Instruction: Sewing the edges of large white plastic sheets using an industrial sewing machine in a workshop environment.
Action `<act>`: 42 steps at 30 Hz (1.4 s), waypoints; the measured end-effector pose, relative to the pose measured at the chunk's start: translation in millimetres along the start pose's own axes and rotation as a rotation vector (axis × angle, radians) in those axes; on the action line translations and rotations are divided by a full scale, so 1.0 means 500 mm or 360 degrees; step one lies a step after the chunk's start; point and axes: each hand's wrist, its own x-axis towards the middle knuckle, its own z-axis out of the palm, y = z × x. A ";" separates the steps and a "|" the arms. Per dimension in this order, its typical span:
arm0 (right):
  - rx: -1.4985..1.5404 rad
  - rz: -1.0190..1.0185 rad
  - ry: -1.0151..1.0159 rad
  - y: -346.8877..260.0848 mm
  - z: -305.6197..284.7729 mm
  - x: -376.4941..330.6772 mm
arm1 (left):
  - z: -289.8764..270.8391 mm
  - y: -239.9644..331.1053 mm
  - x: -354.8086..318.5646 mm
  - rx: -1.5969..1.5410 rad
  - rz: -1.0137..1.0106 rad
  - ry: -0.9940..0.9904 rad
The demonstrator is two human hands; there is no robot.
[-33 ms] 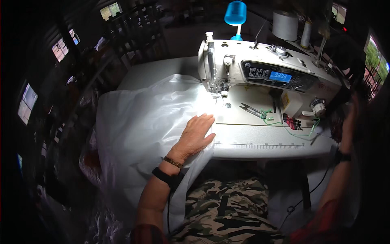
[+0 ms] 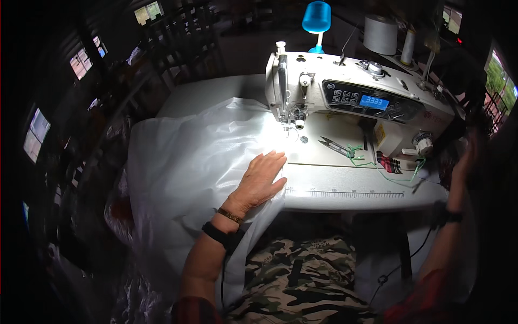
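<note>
A sheet of thin, whitish translucent material covers the left of the sewing table and hangs over its front edge. On its right edge my left hand lies flat, fingers stretched out, just in front of the lit needle area. The white sewing machine stands behind, its presser foot close to the sheet's edge. At the far right, beyond the machine's handwheel, my right hand is raised in shadow. Its fingers are dark and blurred, and I cannot make out anything in them.
Thread snips with green cord lie on the machine bed near a red plaid scrap. White thread cones stand behind at the right. A black cable hangs by my right forearm. Clear plastic heaps at lower left.
The whole view has shifted very slightly. My left hand stays in place on the sheet, and my right hand remains at the far right.
</note>
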 end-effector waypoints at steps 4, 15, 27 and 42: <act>0.0699 0.0142 -0.0228 -0.329 0.213 -0.111 | -0.009 0.018 -0.039 0.0004 0.0012 0.0030; 0.0436 -0.0471 -0.1533 -0.573 0.527 -0.245 | -0.011 0.097 -0.128 0.0012 0.0006 -0.0043; 0.0341 -0.0646 -0.1588 -0.569 0.551 -0.271 | -0.077 0.098 -0.130 0.0165 0.0254 -0.0287; 0.0232 -0.0653 -0.1680 -0.574 0.507 -0.297 | -0.085 0.098 -0.105 -0.0013 0.0344 -0.0560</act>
